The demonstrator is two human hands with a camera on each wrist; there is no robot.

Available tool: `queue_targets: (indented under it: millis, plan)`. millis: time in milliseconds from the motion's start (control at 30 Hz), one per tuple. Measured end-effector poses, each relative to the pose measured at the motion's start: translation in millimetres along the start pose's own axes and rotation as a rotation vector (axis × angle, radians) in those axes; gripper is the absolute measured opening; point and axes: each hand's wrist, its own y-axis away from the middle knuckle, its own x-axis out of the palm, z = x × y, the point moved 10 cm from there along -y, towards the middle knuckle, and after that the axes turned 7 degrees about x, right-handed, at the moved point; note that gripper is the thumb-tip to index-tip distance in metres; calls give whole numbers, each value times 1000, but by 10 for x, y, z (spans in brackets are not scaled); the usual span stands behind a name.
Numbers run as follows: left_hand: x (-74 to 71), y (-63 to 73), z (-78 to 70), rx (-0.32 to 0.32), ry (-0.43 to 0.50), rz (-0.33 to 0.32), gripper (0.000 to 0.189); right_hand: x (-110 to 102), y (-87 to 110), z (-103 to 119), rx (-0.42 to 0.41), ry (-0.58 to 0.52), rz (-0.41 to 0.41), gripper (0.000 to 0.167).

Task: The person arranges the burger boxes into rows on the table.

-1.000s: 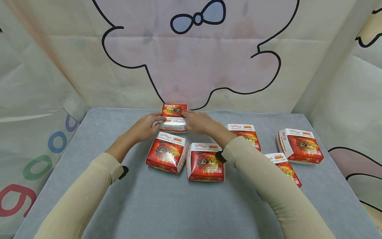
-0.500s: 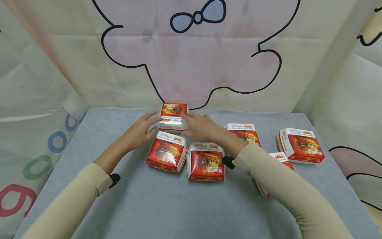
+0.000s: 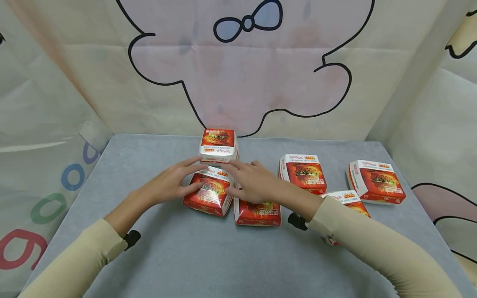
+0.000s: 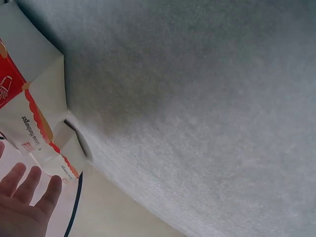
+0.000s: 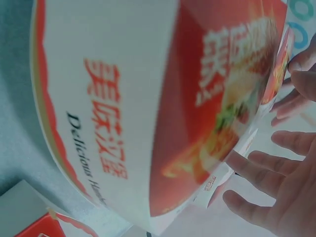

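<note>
Starting at the left, our left hand (image 3: 169, 186) hovers with fingers straight and spread, its fingertips over the near-left burger box (image 3: 208, 191); whether they actually touch the lid we cannot tell. It holds nothing. Just behind that box stands the far burger box (image 3: 218, 145), upright near the back edge of the grey table (image 3: 186, 256), apart from both hands.

In the middle, our right hand (image 3: 250, 182) is also spread flat and empty, lying over the back of the middle burger box (image 3: 257, 211), which sits just beside the near-left one. The right wrist view shows the red and white side of a box (image 5: 148, 108) very close, with our fingers (image 5: 266, 173) stretched out past it.

To do this well, we judge that both hands should settle on opposite sides of one box, palms square to the walls, and press lightly, since thin card dents easily. We should lift straight so that the neighbour does not get dragged.

Further right lie three more boxes (image 3: 376, 181), well apart from our hands.
</note>
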Motion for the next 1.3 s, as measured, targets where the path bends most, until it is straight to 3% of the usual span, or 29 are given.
queue_targets:
  millis: [400, 933, 1300]
  plan:
    - [60, 23, -75, -2, -17, 28, 54, 49, 138, 104, -43, 7, -20, 69]
    - [66, 24, -85, 2, -74, 28, 47, 139, 108, 114, -29, 50, 34, 72]
    - [73, 15, -137, 35, -107, 37, 47, 139, 95, 113, -71, 58, 50, 74]
